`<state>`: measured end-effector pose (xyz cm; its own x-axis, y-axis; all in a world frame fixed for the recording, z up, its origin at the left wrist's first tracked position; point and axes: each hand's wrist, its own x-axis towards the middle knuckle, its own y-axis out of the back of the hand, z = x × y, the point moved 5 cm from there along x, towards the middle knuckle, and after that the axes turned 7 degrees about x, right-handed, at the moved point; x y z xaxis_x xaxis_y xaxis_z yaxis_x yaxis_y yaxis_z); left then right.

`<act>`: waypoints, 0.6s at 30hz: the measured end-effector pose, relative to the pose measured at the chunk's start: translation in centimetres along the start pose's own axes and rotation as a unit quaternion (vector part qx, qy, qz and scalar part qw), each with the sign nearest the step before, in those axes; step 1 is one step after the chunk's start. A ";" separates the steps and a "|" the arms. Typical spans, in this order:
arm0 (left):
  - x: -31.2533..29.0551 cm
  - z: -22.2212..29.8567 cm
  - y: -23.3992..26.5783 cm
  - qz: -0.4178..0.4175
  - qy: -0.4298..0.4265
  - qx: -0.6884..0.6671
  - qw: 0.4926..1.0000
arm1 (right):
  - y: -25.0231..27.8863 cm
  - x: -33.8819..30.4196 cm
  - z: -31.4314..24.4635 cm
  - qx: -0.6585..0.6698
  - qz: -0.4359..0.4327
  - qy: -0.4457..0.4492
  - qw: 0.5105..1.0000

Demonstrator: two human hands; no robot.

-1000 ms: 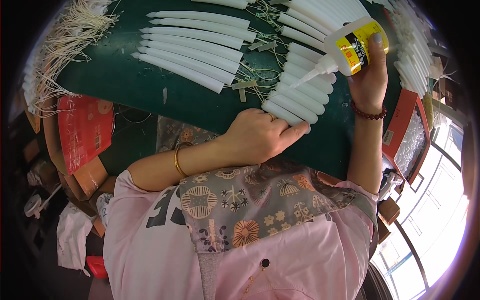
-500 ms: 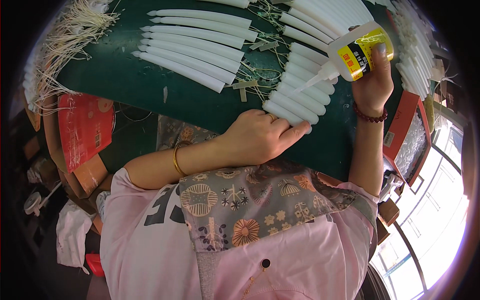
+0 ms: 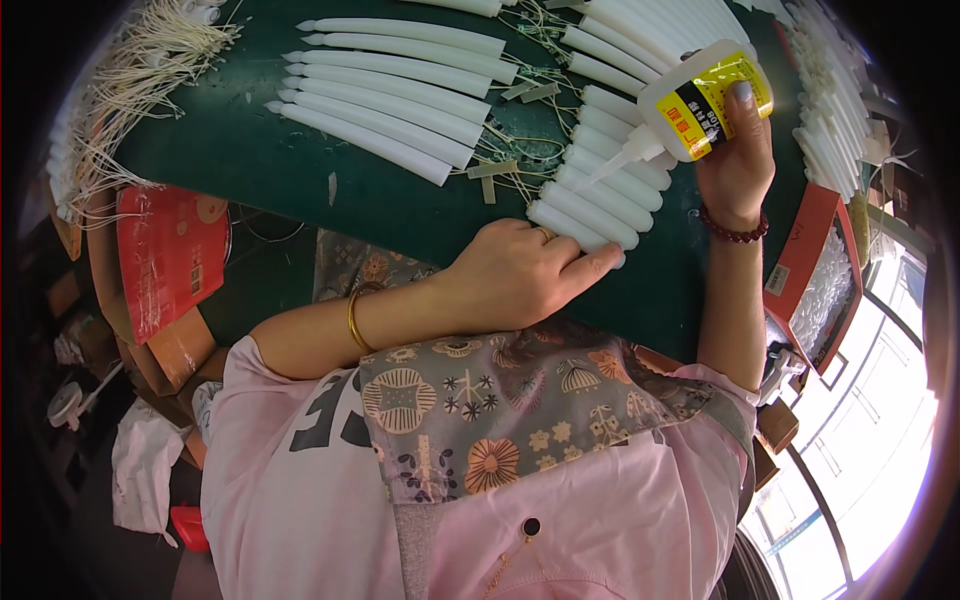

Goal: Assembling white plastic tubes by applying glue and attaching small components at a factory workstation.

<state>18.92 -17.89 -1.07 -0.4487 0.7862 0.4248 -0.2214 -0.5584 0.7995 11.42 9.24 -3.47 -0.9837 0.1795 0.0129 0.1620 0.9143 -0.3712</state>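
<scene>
My right hand [image 3: 742, 170] is closed around a white glue bottle [image 3: 660, 108] with a yellow and black label, thumb pressed on its side. The bottle is tilted, its clear nozzle [image 3: 618, 160] pointing down-left at a row of white candle tubes [image 3: 605, 178]. Whether the nozzle tip touches a tube I cannot tell. My left hand [image 3: 525, 272] rests at the near side of that row, one finger stretched along the nearest tube [image 3: 570, 227]. Its other fingers curl at the tube's left end, partly hidden. Wires and small grey strips [image 3: 490, 180] lie left of the row.
White taper candles [image 3: 385, 110] with pointed tips lie left of the wires on the dark green table [image 3: 270, 170]. Bundled pale wires [image 3: 150, 80] hang at the far left. More white tubes [image 3: 830, 110] are stacked right, above a red box [image 3: 805, 265]. A red package [image 3: 170, 260] stands left.
My right hand and the glue bottle have shifted slightly left, and the nozzle tip has moved a little left along the tubes. My left hand stays in place.
</scene>
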 end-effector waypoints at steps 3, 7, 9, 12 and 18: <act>0.0 0.0 0.0 -0.005 -0.002 0.003 1.000 | -0.2 0.2 -0.6 0.007 0.010 0.012 1.000; -0.1 0.0 0.1 -0.009 0.000 -0.001 1.000 | 0.3 0.5 -1.4 0.016 0.016 0.010 1.000; 0.0 0.0 0.1 -0.009 -0.001 0.001 1.000 | 0.3 0.7 -1.6 0.017 0.019 0.018 1.000; 0.0 -0.1 0.1 -0.007 0.006 -0.007 1.000 | 1.0 0.8 -1.3 0.016 0.018 0.013 1.000; 0.0 -0.1 0.0 -0.007 0.005 -0.009 1.000 | 1.4 0.9 -1.1 -0.012 0.026 0.000 1.000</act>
<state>18.85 -17.92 -1.05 -0.4538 0.7911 0.4101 -0.2423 -0.5525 0.7975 10.82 11.13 -2.98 -0.9740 0.2263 -0.0061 0.2141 0.9122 -0.3493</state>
